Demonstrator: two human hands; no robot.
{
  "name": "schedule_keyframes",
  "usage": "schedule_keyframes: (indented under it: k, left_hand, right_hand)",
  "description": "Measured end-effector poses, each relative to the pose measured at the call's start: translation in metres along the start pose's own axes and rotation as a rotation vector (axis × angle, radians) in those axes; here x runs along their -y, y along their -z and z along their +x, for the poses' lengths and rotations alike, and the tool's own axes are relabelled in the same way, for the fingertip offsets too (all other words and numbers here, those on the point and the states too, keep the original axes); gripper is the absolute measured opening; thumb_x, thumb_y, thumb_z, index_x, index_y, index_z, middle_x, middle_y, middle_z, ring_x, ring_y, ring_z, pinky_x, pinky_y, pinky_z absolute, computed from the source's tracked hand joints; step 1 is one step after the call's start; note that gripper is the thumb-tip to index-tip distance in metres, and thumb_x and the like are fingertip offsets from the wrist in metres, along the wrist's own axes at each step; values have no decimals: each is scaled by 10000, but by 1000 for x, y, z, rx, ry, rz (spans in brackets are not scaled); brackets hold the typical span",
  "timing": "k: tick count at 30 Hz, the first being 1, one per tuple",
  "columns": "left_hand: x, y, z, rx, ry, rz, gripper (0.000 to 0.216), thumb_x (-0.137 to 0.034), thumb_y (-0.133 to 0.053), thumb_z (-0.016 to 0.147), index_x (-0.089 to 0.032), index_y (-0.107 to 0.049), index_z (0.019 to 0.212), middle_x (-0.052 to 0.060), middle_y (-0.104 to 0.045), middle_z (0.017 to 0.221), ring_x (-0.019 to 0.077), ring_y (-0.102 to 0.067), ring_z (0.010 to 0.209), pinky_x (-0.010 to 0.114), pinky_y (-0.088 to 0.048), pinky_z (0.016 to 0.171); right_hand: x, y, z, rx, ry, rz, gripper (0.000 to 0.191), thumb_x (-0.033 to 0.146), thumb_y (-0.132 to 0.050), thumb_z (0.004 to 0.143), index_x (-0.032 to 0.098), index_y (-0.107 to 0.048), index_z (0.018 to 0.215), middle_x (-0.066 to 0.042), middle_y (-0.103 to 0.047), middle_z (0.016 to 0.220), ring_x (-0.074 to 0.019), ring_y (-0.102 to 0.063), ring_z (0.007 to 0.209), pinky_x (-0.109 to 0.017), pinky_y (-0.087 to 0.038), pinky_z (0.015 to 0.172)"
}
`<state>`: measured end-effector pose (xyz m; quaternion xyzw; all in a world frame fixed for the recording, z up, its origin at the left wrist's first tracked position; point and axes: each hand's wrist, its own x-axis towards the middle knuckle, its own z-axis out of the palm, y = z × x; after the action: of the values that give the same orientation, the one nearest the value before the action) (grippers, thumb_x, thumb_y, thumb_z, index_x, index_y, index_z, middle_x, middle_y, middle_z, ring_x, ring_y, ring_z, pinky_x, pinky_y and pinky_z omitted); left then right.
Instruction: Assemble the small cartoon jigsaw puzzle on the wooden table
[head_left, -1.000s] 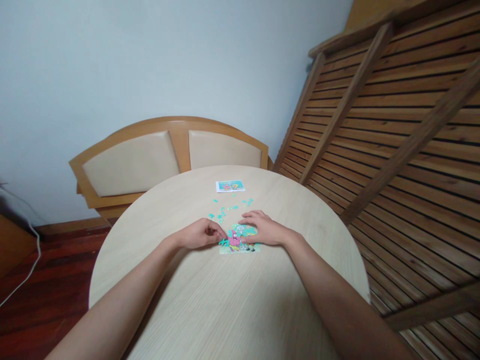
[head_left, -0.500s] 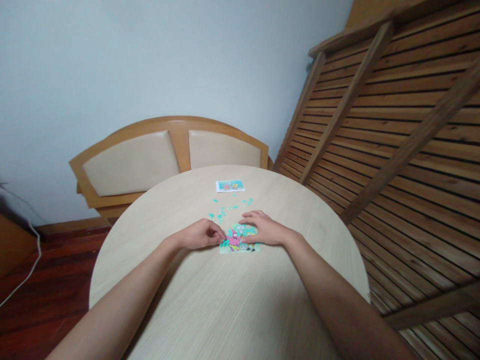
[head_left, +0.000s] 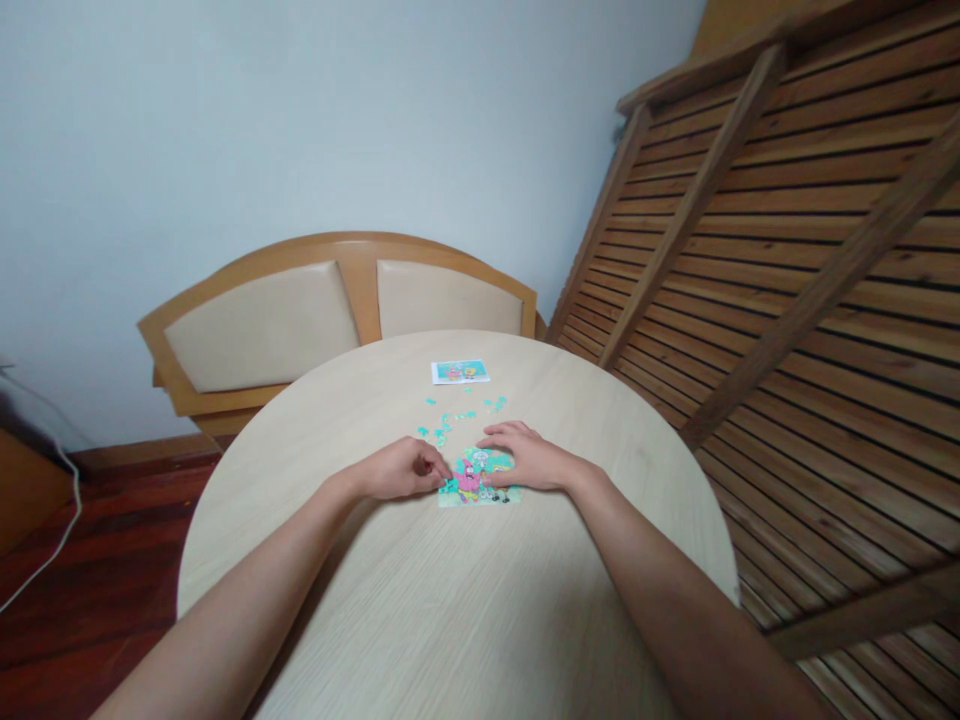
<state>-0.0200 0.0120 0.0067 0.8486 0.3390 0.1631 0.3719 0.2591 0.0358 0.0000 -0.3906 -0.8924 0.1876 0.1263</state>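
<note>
A partly assembled jigsaw puzzle (head_left: 470,484) with colourful cartoon figures lies flat between my hands. My left hand (head_left: 405,468) is at its left edge, thumb and fingers pinched on a small teal puzzle piece (head_left: 449,486) that they partly hide. My right hand (head_left: 534,457) rests over the puzzle's right side with thumb and fingers spread, covering part of the picture. Several loose teal puzzle pieces (head_left: 441,433) are scattered just beyond the hands.
A small picture card (head_left: 460,372) showing cartoon figures lies farther back on the round wooden table (head_left: 420,610). Behind it stands a padded headboard (head_left: 367,285) against the wall. Slatted wooden panels (head_left: 750,250) lean at the right.
The teal piece at the left edge appears to have shifted slightly under my left fingertips. Both hands otherwise stay in nearly the same place.
</note>
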Motion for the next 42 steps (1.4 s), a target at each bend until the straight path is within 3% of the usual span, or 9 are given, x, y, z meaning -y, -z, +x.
schedule_keyframes:
  k: [12, 25, 33, 38, 42]
  left_hand:
    - [-2, 0, 1, 6, -72, 57, 218, -268, -616, 876, -134, -782, 919, 66, -744, 859, 142, -598, 740, 217, -442, 675]
    - [0, 0, 0, -46, -10, 165, 243, -281, -610, 880, -162, -763, 1026, 52, -740, 888, 157, -619, 769, 239, -460, 705]
    - [8, 6, -1, -209, -100, 340, 245, -341, -689, 873, -216, -705, 1084, 76, -687, 1102, 242, -600, 1078, 369, -446, 989]
    - [26, 14, -4, -390, 37, 456, 260, -336, -630, 899, -183, -674, 1104, 109, -671, 1151, 265, -612, 1080, 402, -460, 988]
    - [36, 17, -5, -411, 159, 502, 325, -284, -602, 891, -175, -645, 1194, 118, -682, 1189, 267, -619, 1098, 392, -469, 978]
  right_hand:
    - [-2, -1, 0, -4, 3, 2, 742, 683, -715, 747, 241, -641, 1339, -138, -526, 1454, -341, -416, 1366, -497, -330, 1147]
    - [0, 0, 0, 0, 1, 10, 741, 695, -703, 751, 246, -642, 1337, -134, -526, 1457, -339, -421, 1367, -500, -327, 1149]
    - [-1, 0, 0, 10, 6, -6, 735, 698, -696, 759, 255, -639, 1344, -132, -514, 1468, -337, -415, 1370, -509, -325, 1144]
    - [-1, 0, 0, 15, -2, -3, 731, 703, -700, 749, 287, -636, 1346, -123, -503, 1477, -342, -408, 1376, -519, -329, 1140]
    - [0, 1, 0, 22, -3, -3, 725, 686, -707, 753, 280, -634, 1349, -127, -502, 1478, -345, -412, 1372, -522, -327, 1141]
